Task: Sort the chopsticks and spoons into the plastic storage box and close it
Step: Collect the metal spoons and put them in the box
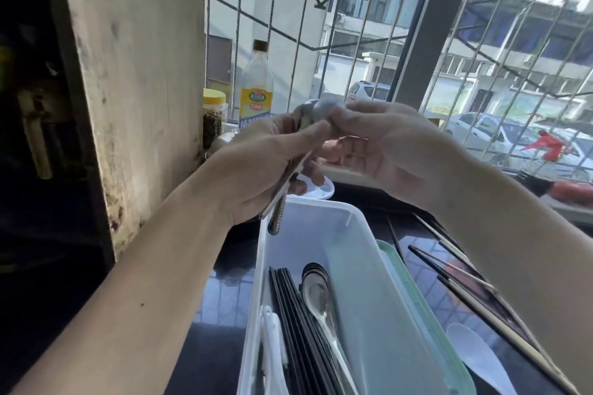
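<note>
Above the box's far end, the metal spoons (300,151) are being gripped in the left hand (266,163), the right hand's (385,151) fingertips pinching their bowls; below them, the plastic storage box (359,266) is holding black chopsticks (298,324) and nested spoons (321,298).

The only writing stands on the yellow label of the clear bottle (256,86) by the window. A green oval badge near the label's top carries pale Chinese characters, too blurred to make out with certainty. Below it sits a small red tag with light characters, also unreadable. Along the label's lower blue band runs a row of larger white Chinese characters, partly hidden behind the left hand (269,167). The yellow-lidded jar (214,112) beside the bottle shows no legible text.
</note>
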The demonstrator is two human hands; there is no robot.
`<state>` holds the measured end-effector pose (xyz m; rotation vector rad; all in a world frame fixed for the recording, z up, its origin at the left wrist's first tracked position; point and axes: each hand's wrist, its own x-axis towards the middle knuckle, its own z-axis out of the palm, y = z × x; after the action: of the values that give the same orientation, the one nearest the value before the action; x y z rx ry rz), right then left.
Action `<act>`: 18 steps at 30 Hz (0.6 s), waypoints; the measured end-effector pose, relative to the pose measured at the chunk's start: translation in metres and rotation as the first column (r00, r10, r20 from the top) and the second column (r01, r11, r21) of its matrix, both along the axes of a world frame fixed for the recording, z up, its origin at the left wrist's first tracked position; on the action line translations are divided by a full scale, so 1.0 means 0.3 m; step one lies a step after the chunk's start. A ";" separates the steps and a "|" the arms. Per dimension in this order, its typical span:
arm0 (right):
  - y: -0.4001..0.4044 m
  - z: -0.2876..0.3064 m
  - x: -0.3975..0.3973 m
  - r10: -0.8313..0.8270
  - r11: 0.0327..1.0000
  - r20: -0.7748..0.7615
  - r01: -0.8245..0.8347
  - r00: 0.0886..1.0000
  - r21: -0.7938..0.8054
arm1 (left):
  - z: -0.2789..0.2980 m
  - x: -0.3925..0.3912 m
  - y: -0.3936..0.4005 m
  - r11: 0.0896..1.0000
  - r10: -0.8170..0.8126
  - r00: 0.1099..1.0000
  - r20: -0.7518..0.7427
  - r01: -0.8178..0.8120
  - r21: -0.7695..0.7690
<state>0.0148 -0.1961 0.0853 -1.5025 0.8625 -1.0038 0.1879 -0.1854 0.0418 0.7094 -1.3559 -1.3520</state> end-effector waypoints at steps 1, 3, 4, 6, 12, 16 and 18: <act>0.002 0.011 -0.006 -0.037 0.999 0.096 0.033 0.995 0.043 | 0.007 0.006 0.002 1.000 0.006 1.000 -0.030 -0.005 0.028; -0.005 0.042 -0.033 -0.164 0.984 0.257 0.141 0.952 0.108 | 0.015 0.020 0.003 0.995 0.053 0.992 -0.118 -0.042 0.095; -0.011 0.051 -0.048 -0.217 0.975 0.279 0.197 0.935 0.099 | 0.014 0.026 -0.001 0.992 0.092 0.986 -0.140 -0.078 0.104; -0.013 0.056 -0.073 -0.252 0.966 0.157 0.257 0.955 -0.007 | 0.007 0.032 -0.014 0.978 0.204 0.972 -0.113 -0.197 0.071; 0.041 -0.017 -0.031 -0.064 0.951 -0.819 -0.213 0.570 -0.222 | -0.010 0.039 -0.044 0.920 0.391 0.915 -0.103 -0.388 0.051; -0.024 -0.158 0.040 -0.215 0.870 -0.973 -0.436 0.087 -0.231 | -0.015 0.025 -0.056 0.926 0.377 0.922 -0.089 -0.373 0.065; -0.053 -0.242 0.072 -0.193 0.846 -0.979 -0.516 -0.070 -0.130 | -0.020 0.013 -0.058 0.936 0.350 0.934 -0.074 -0.345 0.072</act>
<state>0.0365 -0.2121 0.0128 -2.8164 1.3845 0.5281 0.1918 -0.2027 0.0357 0.8755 -1.0659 -1.1261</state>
